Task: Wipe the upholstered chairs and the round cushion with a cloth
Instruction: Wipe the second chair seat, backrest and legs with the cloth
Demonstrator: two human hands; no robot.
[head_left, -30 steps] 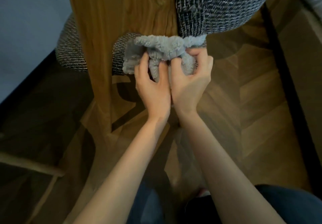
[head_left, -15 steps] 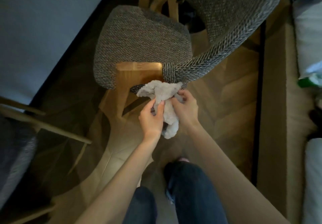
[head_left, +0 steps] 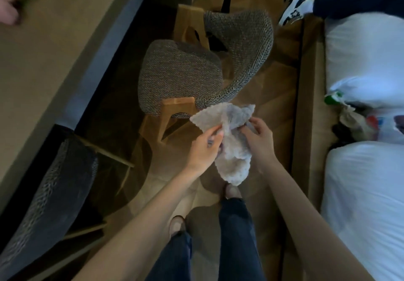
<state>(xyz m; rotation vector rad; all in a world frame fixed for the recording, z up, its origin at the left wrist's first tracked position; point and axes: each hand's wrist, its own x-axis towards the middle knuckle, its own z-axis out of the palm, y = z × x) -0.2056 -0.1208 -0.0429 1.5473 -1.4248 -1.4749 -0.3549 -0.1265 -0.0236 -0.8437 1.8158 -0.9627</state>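
Wiping is not happening at this moment: the grey cloth (head_left: 234, 151) is hanging in the air over the floor (head_left: 273, 79), just beside the near corner of the grey upholstered chair (head_left: 179, 77) but not touching it. Both hands are on it. The left hand (head_left: 202, 149) is pinching one bunched edge, its fingers (head_left: 215, 133) curling over the fabric. The right hand (head_left: 260, 139) is gripping the other side, curled into the folds. This is looking like a regroup, with the cloth being spread or refolded ahead of a pass. A second chair (head_left: 50, 182) is sitting at the lower left, well apart. The next move is calling for a flat face on the cloth, then one hand pressing it onto upholstery. I'm not picking out the round cushion anywhere.
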